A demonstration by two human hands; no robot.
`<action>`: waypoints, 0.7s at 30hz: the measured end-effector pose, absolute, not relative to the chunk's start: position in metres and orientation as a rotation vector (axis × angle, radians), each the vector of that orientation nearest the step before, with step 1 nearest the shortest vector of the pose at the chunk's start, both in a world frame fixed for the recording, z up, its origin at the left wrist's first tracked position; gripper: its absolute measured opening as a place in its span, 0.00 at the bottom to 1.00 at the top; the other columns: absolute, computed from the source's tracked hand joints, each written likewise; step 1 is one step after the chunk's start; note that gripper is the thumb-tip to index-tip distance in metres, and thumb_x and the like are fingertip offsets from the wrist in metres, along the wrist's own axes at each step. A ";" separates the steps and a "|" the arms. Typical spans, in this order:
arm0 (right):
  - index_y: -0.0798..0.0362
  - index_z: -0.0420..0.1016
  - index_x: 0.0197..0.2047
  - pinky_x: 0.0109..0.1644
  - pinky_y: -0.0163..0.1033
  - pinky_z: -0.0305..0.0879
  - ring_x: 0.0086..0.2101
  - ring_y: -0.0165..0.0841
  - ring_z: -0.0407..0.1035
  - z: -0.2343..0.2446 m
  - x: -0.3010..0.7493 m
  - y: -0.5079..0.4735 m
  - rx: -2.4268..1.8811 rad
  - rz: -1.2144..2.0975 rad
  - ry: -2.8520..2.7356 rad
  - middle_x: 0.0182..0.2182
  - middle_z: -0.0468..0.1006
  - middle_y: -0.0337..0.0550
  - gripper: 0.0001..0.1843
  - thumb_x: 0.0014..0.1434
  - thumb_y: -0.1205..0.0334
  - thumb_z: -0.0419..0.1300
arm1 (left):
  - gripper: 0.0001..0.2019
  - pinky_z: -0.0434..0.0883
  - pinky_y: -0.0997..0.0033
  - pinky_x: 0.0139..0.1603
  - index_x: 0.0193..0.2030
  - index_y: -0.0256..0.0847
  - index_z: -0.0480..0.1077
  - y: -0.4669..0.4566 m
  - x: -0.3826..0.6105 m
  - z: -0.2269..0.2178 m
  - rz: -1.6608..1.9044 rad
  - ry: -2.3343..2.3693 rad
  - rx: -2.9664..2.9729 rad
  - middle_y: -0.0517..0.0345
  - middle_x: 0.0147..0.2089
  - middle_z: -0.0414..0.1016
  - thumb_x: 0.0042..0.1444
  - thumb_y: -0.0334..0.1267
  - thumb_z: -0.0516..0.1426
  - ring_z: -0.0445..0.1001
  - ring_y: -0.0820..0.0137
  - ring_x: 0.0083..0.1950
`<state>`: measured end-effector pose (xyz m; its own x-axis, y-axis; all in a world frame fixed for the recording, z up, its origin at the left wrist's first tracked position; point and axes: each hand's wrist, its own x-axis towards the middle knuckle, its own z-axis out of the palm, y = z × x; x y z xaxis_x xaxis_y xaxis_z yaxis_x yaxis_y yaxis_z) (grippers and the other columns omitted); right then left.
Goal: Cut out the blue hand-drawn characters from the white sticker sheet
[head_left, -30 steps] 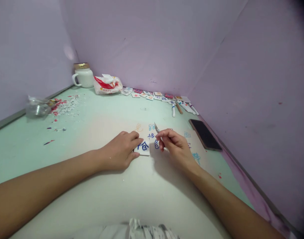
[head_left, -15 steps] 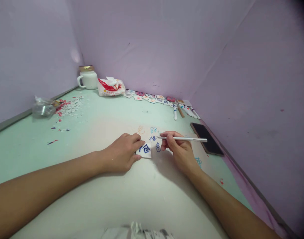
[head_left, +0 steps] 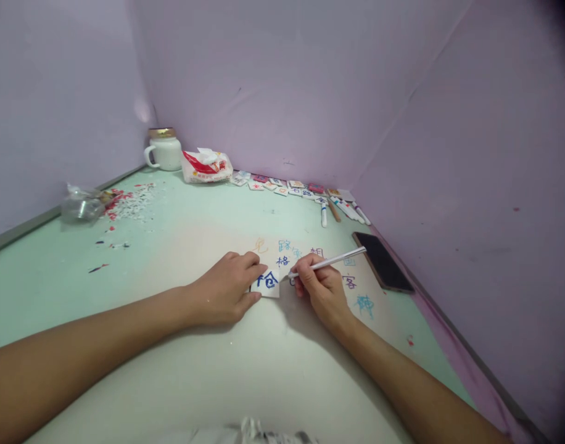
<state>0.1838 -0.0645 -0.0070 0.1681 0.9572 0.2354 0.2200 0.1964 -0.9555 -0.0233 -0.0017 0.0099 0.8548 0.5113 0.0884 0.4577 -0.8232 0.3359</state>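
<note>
A white square tile (head_left: pixel 270 290) with a dark blue character lies flat on the table, a little below the middle of the view. My left hand (head_left: pixel 231 285) grips its left side, the thumb at the lower edge and the fingers along the top. In my right hand (head_left: pixel 322 287) is a slim silver pen-shaped tool (head_left: pixel 340 257), pinched near its lower end. Its tip points left and down, just right of the tile, and is too small to make out. Handwritten characters (head_left: pixel 283 261) in several colours cover the tabletop around my right hand, which hides some of them.
At the back stand a lidded white mug (head_left: pixel 166 153) and a tissue pack (head_left: pixel 207 166). Lettered tiles (head_left: pixel 295 192) and markers (head_left: pixel 350 210) line the rear wall. A phone (head_left: pixel 383 261) lies on the right. Shavings (head_left: pixel 132 205) and a clear plastic bag (head_left: pixel 82 205) are at left.
My right hand has come slightly left and down, tilting the tool so its tip sits lower and closer to the tile. My left hand keeps its hold on the tile.
</note>
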 end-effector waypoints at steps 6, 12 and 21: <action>0.51 0.71 0.27 0.24 0.34 0.53 0.19 0.27 0.58 -0.001 0.179 -0.067 -1.322 0.743 -1.365 0.16 0.66 0.33 0.14 0.57 0.51 0.62 | 0.14 0.68 0.53 0.52 0.49 0.39 0.72 -0.001 -0.023 0.002 0.353 0.811 2.740 0.48 0.47 0.72 0.60 0.42 0.56 0.71 0.58 0.46; 0.51 0.71 0.26 0.23 0.34 0.53 0.18 0.25 0.53 0.001 0.165 -0.068 -1.215 0.797 -1.388 0.15 0.63 0.30 0.12 0.57 0.55 0.63 | 0.11 0.67 0.52 0.53 0.45 0.38 0.71 -0.004 -0.022 0.008 0.303 0.826 2.692 0.48 0.46 0.71 0.60 0.42 0.56 0.71 0.58 0.47; 0.51 0.72 0.28 0.26 0.35 0.57 0.19 0.28 0.58 0.001 0.173 -0.065 -1.281 0.772 -1.355 0.15 0.65 0.32 0.15 0.60 0.50 0.60 | 0.15 0.68 0.50 0.53 0.51 0.37 0.71 -0.003 -0.021 0.008 0.325 0.800 2.701 0.47 0.46 0.71 0.60 0.42 0.57 0.71 0.57 0.46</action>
